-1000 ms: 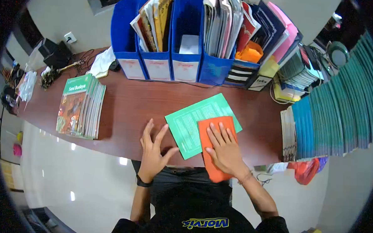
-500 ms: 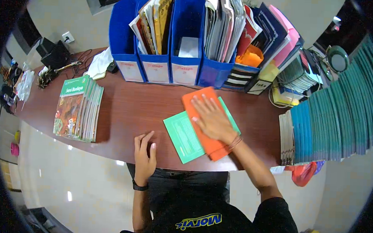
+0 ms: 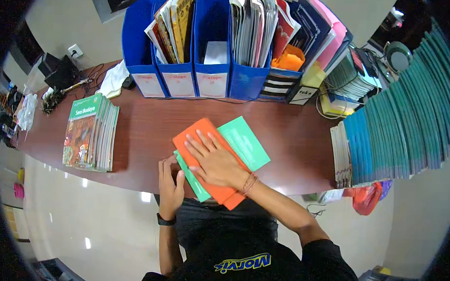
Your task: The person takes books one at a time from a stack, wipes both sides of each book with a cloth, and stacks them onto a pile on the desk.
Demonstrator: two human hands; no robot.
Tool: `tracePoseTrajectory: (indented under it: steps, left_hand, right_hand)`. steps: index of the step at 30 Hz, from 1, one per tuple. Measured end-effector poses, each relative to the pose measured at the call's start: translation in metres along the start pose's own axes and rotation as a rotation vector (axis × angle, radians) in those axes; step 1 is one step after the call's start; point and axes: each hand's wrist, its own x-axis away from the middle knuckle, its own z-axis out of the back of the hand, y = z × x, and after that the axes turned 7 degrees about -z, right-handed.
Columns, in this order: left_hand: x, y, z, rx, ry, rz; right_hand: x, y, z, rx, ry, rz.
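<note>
A green-covered book (image 3: pixel 246 144) lies face-down or back-up, tilted on the brown desk, close to its front edge. Across it is a folded orange cloth (image 3: pixel 198 132), which hides the book's middle. My right hand (image 3: pixel 216 162) lies flat on this cloth with its fingers stretched and slightly spread. By the book's left corner is my left hand (image 3: pixel 170 188), thumb and fingers apart, its fingertips at or against that corner; whether they touch cannot be made out. Nothing shows in its grasp.
A stack of "Seni Budaya" books (image 3: pixel 85 129) stands at the left. Blue magazine files (image 3: pixel 180 81) with papers line the back. A long row of green and blue books (image 3: pixel 396 128) fills the right side. A red plastic bag (image 3: pixel 367 199) hangs below the right edge.
My right hand and the orange cloth have slid left and toward me across the book. The cloth now covers its lower left part. My left hand stays near the book's corner.
</note>
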Motion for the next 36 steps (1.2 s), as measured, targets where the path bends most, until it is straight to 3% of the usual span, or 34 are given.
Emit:
tracePoseTrajectory:
  steps: [4, 8, 10, 12, 17, 22, 29, 32, 36]
  left_hand:
    - [0.0, -0.002, 0.006, 0.073, 0.015, -0.003]
    - [0.004, 0.0, 0.01, 0.089, -0.011, 0.037]
    - [0.005, -0.004, 0.01, 0.205, 0.025, -0.054]
    - [0.006, -0.008, 0.01, 0.32, 0.061, -0.148]
    - [0.01, -0.019, 0.003, 0.563, 0.211, -0.1]
    - [0.012, -0.029, 0.006, 0.258, 0.101, -0.175]
    - [0.006, -0.022, 0.0, 0.246, 0.134, -0.227]
    - [0.007, -0.022, 0.001, 0.26, 0.116, -0.237]
    - [0.01, -0.018, -0.007, 0.161, 0.148, -0.28]
  right_hand:
    - [0.026, 0.014, 0.018, -0.082, -0.044, 0.048]
    - [0.043, 0.08, 0.042, 0.013, -0.028, -0.152]
    - [0.036, 0.09, 0.031, 0.035, -0.018, -0.189]
    - [0.018, 0.074, 0.016, 0.15, 0.04, -0.223]
    - [-0.012, -0.045, -0.007, -0.017, 0.007, -0.031]
    - [0.01, -0.052, 0.006, 0.001, -0.079, -0.083]
    - [0.034, 0.075, 0.032, 0.064, -0.025, -0.361]
    - [0.01, 0.07, 0.012, 0.136, 0.066, -0.351]
    - [-0.03, -0.002, -0.016, -0.008, 0.089, -0.202]
